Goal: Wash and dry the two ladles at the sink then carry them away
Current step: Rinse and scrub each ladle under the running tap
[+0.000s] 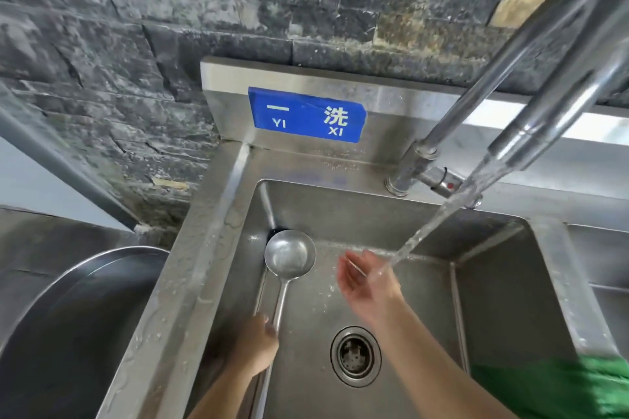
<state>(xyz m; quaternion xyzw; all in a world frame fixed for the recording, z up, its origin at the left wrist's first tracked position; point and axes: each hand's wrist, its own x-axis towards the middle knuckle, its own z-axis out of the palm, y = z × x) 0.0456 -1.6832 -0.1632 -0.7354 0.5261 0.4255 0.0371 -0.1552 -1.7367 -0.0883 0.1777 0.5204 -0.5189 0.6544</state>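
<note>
The washing step is judged to be in hand. The ladles [290, 257] are held at the left side of the sink [340, 214], bowl toward the back wall. Two thin handles are seen, but only one bowl is plainly shown, and whether a second lies beneath it cannot be told. The handles are gripped by the left hand [260, 338], fingers curled round them. The right hand [366, 282] is held loose and unclenched, grasping nothing, in the water [439, 218] running from the tap [517, 139]. The ladles stand beside the stream, not under it. It is judged that the bowl must next be brought under the stream and rubbed by the free hand. Drying is not yet begun.
</note>
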